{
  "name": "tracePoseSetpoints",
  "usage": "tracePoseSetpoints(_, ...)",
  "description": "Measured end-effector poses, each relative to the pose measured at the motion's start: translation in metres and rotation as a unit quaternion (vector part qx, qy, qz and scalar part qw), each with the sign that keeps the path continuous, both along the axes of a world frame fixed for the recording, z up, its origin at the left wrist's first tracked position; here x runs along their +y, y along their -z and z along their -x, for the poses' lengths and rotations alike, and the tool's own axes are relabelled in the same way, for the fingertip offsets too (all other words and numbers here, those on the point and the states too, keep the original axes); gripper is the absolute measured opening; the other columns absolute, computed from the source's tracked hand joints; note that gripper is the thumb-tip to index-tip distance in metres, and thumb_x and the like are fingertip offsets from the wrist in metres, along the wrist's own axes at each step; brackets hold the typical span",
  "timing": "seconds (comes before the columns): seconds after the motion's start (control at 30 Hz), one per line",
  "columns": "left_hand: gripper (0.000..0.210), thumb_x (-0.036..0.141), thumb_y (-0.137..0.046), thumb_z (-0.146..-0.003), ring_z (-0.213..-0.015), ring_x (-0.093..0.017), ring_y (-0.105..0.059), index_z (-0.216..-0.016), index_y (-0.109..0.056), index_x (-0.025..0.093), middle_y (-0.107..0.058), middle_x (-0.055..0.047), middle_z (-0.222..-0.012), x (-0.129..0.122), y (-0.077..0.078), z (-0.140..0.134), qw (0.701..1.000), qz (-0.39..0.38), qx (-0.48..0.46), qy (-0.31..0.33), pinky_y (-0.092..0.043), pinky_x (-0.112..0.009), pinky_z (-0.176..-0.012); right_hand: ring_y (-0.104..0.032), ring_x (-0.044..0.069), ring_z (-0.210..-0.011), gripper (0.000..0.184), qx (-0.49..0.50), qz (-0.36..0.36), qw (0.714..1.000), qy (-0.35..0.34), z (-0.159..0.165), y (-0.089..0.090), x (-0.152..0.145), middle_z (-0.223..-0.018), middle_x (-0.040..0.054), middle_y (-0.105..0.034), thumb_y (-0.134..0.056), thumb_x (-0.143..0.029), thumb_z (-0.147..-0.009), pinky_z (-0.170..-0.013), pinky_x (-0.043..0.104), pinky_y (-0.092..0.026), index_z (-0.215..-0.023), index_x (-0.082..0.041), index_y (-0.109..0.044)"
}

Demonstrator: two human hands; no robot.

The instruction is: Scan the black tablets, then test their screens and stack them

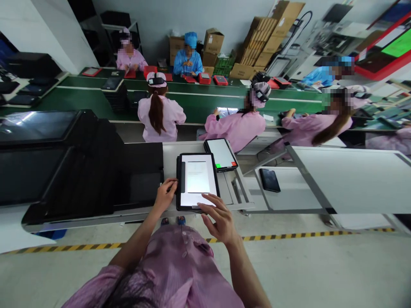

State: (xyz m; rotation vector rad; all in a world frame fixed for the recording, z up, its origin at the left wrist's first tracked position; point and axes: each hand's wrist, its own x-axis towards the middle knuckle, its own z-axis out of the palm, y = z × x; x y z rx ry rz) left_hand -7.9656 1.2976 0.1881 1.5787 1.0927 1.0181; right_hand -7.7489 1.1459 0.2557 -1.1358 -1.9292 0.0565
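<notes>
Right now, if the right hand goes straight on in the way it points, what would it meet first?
Most likely the lit tablet, which the right hand partly covers in this view; depth is unclear, so it may already be touching.

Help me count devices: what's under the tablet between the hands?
Beside the tablet, white tabletop shows; whatever lies directly beneath is covered, so a second device can't be ruled out.

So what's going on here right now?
A person in a pink smock is handling a lit tablet at a pale worktop. The left hand is at its left edge; the right hand, spread open, is over its lower right corner, though contact is unclear. A second lit tablet lies just beyond, to the right. Co-workers are at a green bench farther off.
</notes>
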Motion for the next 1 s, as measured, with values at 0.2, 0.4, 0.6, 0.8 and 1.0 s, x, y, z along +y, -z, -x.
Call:
tracePoseSetpoints(0.2,0.041,0.052,-0.064,-0.101,-0.129,-0.030,-0.073,-0.108,-0.088,0.019,-0.080,-0.012,-0.138,0.017,-0.006,-0.007,0.998,0.038,-0.043,-0.010,-0.061,-0.037,-0.101,-0.073,0.035,-0.136,0.045,0.009,-0.001,1.000,-0.020,-0.003,0.002,-0.002,-0.107,0.0068,-0.086,-0.064,-0.014,-0.100,-0.111,0.061,-0.062,-0.143,-0.026,-0.069)
tracePoseSetpoints(0.4,0.044,0.045,-0.074,-0.093,-0.138,-0.035,-0.069,-0.124,-0.086,0.016,-0.075,-0.015,-0.148,0.036,-0.005,-0.021,0.991,0.099,-0.093,-0.023,-0.055,-0.049,-0.117,-0.073,0.031,-0.136,0.045,0.028,-0.003,1.000,-0.004,-0.005,0.001,-0.003,-0.117,0.0073,-0.085,-0.061,-0.011,-0.102,-0.113,0.057,-0.060,-0.144,-0.025,-0.068)
tracePoseSetpoints(0.6,0.041,0.041,-0.073,-0.095,-0.141,-0.035,-0.067,-0.126,-0.084,0.018,-0.074,-0.015,-0.149,0.033,-0.009,-0.023,0.993,0.092,-0.072,-0.029,-0.057,-0.047,-0.115,-0.064,0.032,-0.148,0.046,-0.047,0.005,0.995,0.083,0.013,-0.008,0.013,-0.130,0.0093,-0.082,-0.063,-0.015,-0.107,-0.121,0.058,-0.054,-0.152,-0.023,-0.061)
tracePoseSetpoints(0.8,0.040,0.041,-0.070,-0.096,-0.141,-0.033,-0.067,-0.128,-0.084,0.019,-0.073,-0.013,-0.151,0.032,-0.006,-0.018,0.996,0.075,-0.049,-0.025,-0.059,-0.045,-0.112,-0.069,0.032,-0.142,0.026,-0.111,0.007,0.979,0.173,-0.002,-0.015,0.024,-0.117,0.0076,-0.085,-0.062,-0.020,-0.111,-0.128,0.064,-0.045,-0.136,-0.024,-0.068)
tracePoseSetpoints(1.0,0.042,0.043,-0.070,-0.097,-0.142,-0.033,-0.067,-0.129,-0.084,0.020,-0.072,-0.013,-0.152,0.031,-0.003,-0.016,0.998,0.055,-0.029,-0.013,-0.059,-0.044,-0.113,-0.071,0.030,-0.139,0.029,-0.101,-0.001,0.979,0.175,-0.012,-0.015,0.015,-0.120,0.0078,-0.085,-0.061,-0.020,-0.111,-0.125,0.060,-0.049,-0.138,-0.025,-0.067)
